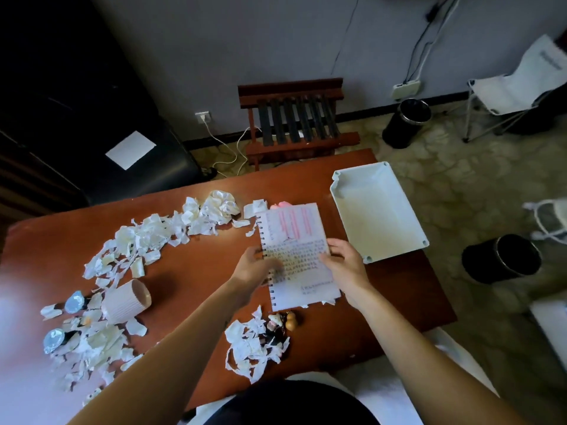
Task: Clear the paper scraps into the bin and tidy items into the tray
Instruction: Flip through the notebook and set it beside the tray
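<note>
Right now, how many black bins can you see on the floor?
2. The far bin stands by the wall, near the white chair; the near bin stands right of the table. More may be out of view.

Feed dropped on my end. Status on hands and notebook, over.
Left hand and right hand both grip the notebook, by its side edges. Tray empty, just right of it. Paper scraps litter the table; none between notebook and tray.

Torn white paper scraps (pixel 147 240) curve from 12 to 8 o'clock on the counter (pixel 199 271), with a smaller heap (pixel 251 345) at 6. A handwritten spiral notebook (pixel 294 246) is gripped by the left hand (pixel 254 266) and right hand (pixel 345 263). A white tray (pixel 377 219) lies at 2, and a ribbed cup (pixel 125 300) is tipped over at 8. A black bin (pixel 501 259) stands at 3.
</note>
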`<control>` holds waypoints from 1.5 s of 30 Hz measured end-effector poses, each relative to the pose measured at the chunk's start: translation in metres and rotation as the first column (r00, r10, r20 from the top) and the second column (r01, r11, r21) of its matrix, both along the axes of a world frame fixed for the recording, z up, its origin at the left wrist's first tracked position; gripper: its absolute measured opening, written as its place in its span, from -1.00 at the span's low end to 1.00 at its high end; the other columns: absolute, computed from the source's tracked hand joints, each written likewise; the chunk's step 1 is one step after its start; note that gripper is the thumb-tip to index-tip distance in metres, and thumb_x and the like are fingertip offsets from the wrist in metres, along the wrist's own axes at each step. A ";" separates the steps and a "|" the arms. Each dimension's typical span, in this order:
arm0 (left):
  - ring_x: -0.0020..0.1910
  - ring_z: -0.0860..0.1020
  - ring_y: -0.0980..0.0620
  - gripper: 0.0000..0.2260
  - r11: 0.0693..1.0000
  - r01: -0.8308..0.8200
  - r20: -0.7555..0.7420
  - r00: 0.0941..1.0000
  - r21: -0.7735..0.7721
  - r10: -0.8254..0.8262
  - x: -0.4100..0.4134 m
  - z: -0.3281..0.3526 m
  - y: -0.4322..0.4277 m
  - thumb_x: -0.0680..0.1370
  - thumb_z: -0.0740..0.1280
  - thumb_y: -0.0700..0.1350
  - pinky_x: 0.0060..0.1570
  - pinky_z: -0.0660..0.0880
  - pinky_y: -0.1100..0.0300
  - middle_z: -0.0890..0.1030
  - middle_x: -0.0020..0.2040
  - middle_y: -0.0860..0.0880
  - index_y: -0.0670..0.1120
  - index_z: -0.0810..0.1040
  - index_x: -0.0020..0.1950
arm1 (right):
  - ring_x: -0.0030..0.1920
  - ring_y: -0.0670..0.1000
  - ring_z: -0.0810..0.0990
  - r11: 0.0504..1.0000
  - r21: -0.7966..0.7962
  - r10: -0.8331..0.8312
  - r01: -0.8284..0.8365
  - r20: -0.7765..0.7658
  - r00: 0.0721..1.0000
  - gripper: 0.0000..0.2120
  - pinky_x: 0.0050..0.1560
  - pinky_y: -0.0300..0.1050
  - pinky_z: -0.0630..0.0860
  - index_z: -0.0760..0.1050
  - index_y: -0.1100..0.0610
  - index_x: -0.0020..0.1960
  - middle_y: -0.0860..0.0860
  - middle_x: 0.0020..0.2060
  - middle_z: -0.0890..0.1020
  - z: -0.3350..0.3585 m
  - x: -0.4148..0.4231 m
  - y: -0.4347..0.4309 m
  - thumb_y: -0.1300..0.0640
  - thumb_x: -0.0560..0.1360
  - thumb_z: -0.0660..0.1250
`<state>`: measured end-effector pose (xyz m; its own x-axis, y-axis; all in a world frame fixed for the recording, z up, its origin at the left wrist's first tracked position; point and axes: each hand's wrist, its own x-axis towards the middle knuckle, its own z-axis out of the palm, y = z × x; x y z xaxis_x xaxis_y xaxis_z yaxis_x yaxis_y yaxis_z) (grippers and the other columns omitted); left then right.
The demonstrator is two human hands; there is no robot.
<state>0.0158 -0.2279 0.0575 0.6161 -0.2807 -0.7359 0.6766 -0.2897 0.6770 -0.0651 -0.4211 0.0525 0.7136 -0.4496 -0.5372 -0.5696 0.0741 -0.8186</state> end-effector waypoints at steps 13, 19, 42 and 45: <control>-0.06 0.63 0.04 -0.73 0.967 0.254 0.081 0.964 0.006 -0.254 -0.045 0.014 -0.086 0.60 0.29 -0.23 -0.18 0.55 0.21 0.64 0.02 -0.06 -0.10 0.40 0.30 | 0.05 -0.10 0.65 0.978 0.020 -0.210 0.210 -0.018 0.978 -0.69 -0.06 -0.09 0.64 0.50 -0.07 0.27 -0.13 0.07 0.65 0.018 -0.088 -0.068 0.21 0.58 0.31; -0.08 0.61 0.06 -0.74 0.959 0.284 0.085 0.955 0.016 -0.284 -0.056 0.013 -0.098 0.61 0.28 -0.21 -0.28 0.53 0.25 0.61 0.00 -0.02 -0.12 0.39 0.30 | 0.02 -0.10 0.66 0.970 0.017 -0.245 0.244 0.011 0.970 -0.74 -0.11 -0.13 0.61 0.50 -0.05 0.22 -0.10 0.04 0.65 0.018 -0.101 -0.078 0.15 0.57 0.36; -0.06 0.63 -0.07 -0.60 0.978 -0.156 -0.063 0.987 -0.142 0.148 -0.013 0.004 -0.015 0.66 0.12 0.11 0.11 0.56 -0.05 0.65 -0.07 -0.10 -0.16 0.56 0.20 | 0.00 -0.05 0.62 0.991 -0.084 0.102 -0.100 0.019 0.995 -0.83 -0.12 -0.13 0.52 0.50 -0.03 0.14 -0.04 0.00 0.62 0.031 -0.024 -0.033 0.19 0.61 0.27; -0.08 0.59 -0.08 -0.52 0.941 -0.265 -0.129 0.962 -0.209 0.242 -0.009 0.006 -0.009 0.67 0.01 0.16 0.01 0.49 0.02 0.63 -0.10 -0.12 -0.18 0.54 0.15 | 0.00 -0.03 0.63 0.987 -0.095 0.133 -0.131 0.010 0.991 -0.83 -0.13 -0.15 0.49 0.52 -0.03 0.12 -0.03 -0.01 0.64 0.031 -0.021 -0.030 0.20 0.61 0.27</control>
<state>0.0072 -0.2374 0.0631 0.6150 -0.2882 -0.7340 0.7752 0.0506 0.6297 -0.0865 -0.4512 0.0839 0.7781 -0.3986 -0.4854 -0.5562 -0.0782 -0.8274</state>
